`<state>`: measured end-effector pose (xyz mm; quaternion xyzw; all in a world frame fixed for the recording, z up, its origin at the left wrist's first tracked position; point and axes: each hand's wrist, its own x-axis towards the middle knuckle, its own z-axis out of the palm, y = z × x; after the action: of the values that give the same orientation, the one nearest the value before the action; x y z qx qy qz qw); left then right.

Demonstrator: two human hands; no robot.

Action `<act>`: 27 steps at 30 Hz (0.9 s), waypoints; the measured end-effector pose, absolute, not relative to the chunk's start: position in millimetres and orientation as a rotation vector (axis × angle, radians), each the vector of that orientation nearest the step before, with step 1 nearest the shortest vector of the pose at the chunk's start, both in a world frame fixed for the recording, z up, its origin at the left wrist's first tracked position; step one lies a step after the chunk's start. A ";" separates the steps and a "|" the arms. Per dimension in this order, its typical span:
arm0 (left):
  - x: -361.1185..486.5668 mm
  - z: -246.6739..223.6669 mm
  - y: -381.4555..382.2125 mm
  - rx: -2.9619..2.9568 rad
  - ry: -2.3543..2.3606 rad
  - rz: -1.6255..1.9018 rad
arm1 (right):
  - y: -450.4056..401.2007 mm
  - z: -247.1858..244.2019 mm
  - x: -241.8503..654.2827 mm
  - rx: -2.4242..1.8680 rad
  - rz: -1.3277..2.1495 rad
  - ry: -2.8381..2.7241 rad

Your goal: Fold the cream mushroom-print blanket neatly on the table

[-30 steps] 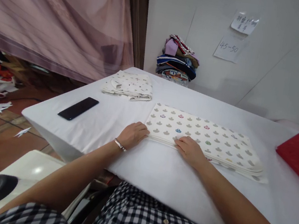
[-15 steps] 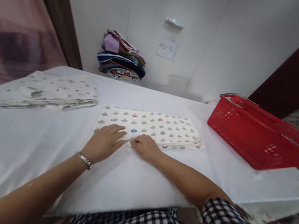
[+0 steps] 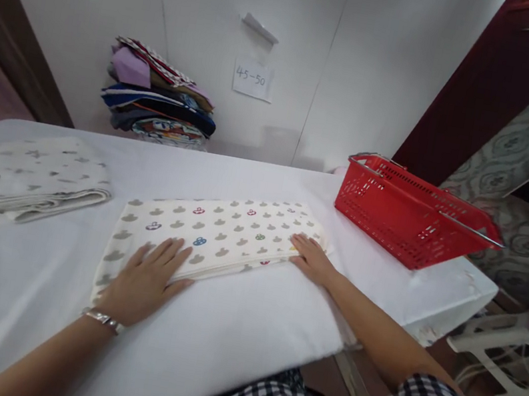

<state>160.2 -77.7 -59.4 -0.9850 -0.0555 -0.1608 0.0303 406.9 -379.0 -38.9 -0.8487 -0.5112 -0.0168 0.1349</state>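
Note:
A cream cloth (image 3: 227,225) with grey, red, blue and green mushroom-like prints lies folded into a long flat strip in front of me. My left hand (image 3: 144,279) rests flat on its near left end, fingers spread, a silver bracelet at the wrist. Over at the cloth's right end, my right hand (image 3: 312,259) lies with fingers stretched out on the near edge. Neither hand grips anything.
The table has a white cover (image 3: 232,328). At left lies another folded printed cloth (image 3: 46,171). A red plastic basket (image 3: 408,215) stands at the back right. Piled folded fabrics (image 3: 159,99) rest against the wall, near a paper sign (image 3: 254,79). A white stool (image 3: 506,360) is at far right.
My right hand has slid from the cloth's near middle to its right end and opened out. My left hand stays on the left part, lying flatter. The view has turned right.

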 end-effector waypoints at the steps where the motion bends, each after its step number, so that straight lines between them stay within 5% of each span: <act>1: 160.7 -60.6 -77.2 -3.041 -0.170 -0.496 | -389.3 -41.4 410.5 -2.506 -0.027 -1.449; 18: 156.4 -61.3 -68.7 -3.173 -0.280 -0.338 | -402.4 -46.0 442.5 -2.800 0.083 -1.122; 27: 223.4 -9.6 -25.7 -3.157 -0.714 -0.127 | -290.9 -8.9 462.7 -2.643 -0.020 -1.345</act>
<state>223.4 -25.7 -9.6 -0.9735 -0.2201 -0.0391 -0.0489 462.7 -290.9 -8.9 -0.8878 -0.4518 -0.0066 0.0876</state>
